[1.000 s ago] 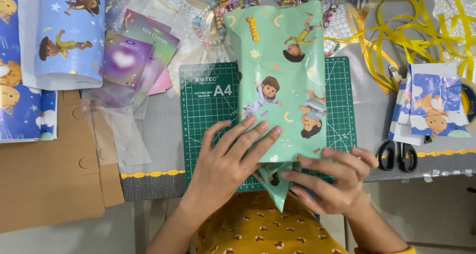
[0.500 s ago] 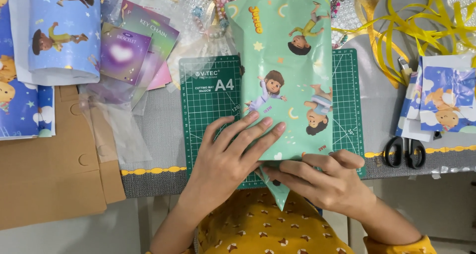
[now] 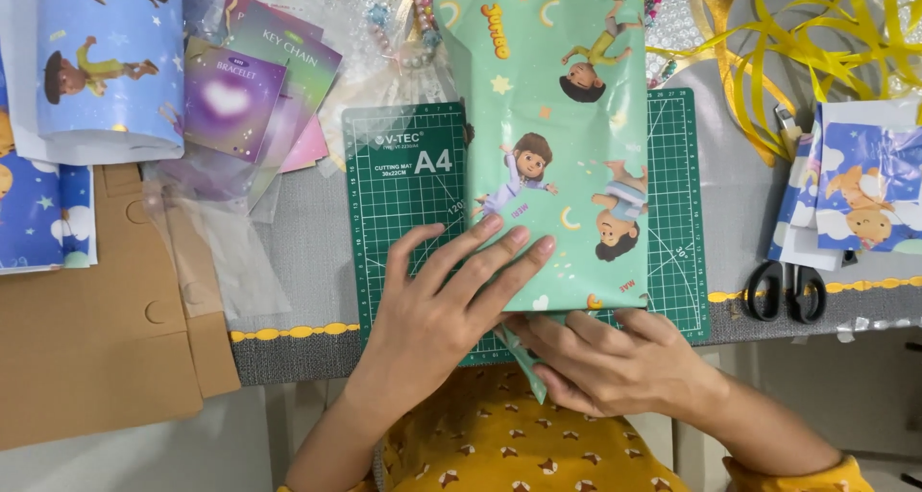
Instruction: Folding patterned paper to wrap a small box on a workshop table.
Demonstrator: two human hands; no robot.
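Centre frame, left hand (image 3: 437, 305) lies spread flat on the mint parcel (image 3: 552, 146), right hand (image 3: 605, 362) pinches its bottom flap — thin, creasable paper, probably light, best held by the edges.

Your left hand (image 3: 451, 300) is lying flat with its fingers spread and pressing palm-down on the near left corner of the mint-green wrapped parcel (image 3: 552, 137). Your right hand (image 3: 605, 358) is reaching in sideways just below the parcel's near edge, fingers curling and pinching its folded flap. Both forearms are angling in from below.
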